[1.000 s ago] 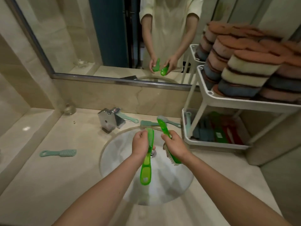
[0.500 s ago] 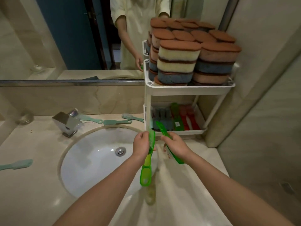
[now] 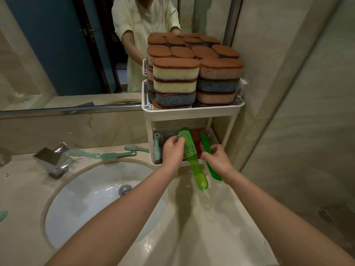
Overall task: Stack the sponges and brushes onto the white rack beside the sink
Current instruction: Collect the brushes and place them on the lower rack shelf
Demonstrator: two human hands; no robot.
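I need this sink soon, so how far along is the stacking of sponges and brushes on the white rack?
Done: sponges fill the white rack's top tier; a few brushes lie in its lower tray. In hand: the left hand grips a green brush over that tray, the right hand a second green brush. Left: three teal brushes on the counter behind the sink, another at the far left edge.

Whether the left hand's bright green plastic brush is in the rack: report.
Half in: bright green plastic brush head over white rack's lower shelf, handle jutting out, left hand gripping.
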